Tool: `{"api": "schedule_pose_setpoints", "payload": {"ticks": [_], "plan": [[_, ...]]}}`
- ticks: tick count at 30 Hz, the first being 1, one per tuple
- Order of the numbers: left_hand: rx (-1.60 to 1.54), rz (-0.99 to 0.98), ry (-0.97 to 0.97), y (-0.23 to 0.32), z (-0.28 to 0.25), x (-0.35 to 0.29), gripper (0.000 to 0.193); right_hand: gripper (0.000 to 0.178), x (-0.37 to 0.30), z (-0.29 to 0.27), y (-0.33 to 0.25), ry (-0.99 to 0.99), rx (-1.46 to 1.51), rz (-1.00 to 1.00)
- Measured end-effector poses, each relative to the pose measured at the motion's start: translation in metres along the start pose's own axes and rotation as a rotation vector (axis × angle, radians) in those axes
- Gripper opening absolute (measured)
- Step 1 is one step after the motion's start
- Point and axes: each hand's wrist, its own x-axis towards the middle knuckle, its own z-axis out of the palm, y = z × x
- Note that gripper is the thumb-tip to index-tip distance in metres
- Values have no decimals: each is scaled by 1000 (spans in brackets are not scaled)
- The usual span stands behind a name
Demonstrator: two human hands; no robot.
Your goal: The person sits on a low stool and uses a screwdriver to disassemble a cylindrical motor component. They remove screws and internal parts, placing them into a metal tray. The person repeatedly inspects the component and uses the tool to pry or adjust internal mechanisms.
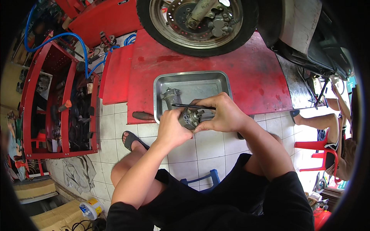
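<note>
My left hand is closed around a grey metal machine part with a short shaft sticking out of it. Its exact kind is hidden by the fingers. My right hand grips a thin black rod-like tool that lies across the top of the part. The thumb of that hand also touches the part's right side. Just beyond my hands, a grey cylindrical metal housing rests at the left in a shallow metal tray. A dark-handled tool lies left of the tray.
The tray sits on a red platform, under a motorcycle wheel. On the left stands a red tool cart with a blue hose over it. A blue stool is between my legs; another person sits at right.
</note>
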Motion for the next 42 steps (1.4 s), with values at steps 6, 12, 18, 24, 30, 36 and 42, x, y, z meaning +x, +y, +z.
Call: {"api": "schedule_pose_setpoints", "payload": {"ticks": [6,12,18,24,30,36,42], "plan": [[3,-9,-25,-2,2,0,45,50,0,-3,-2,-25,-9,9],[-44,-13,-23,-1,2,0,48,50,0,-3,-3,-32,-21,-2],[-19,1,-36,1,1,0,52,50,0,-2,-2,-24,-32,1],[2,-6,-32,4,0,-1,40,49,0,-3,-3,-31,-62,10],[22,-12,-53,1,1,0,41,50,-1,-1,0,-11,-55,-2],[-21,99,24,-4,5,2,38,65,-2,-7,-3,-78,-142,16],[-412,24,-5,0,0,3,36,85,-1,-30,-9,196,-133,-297]]}}
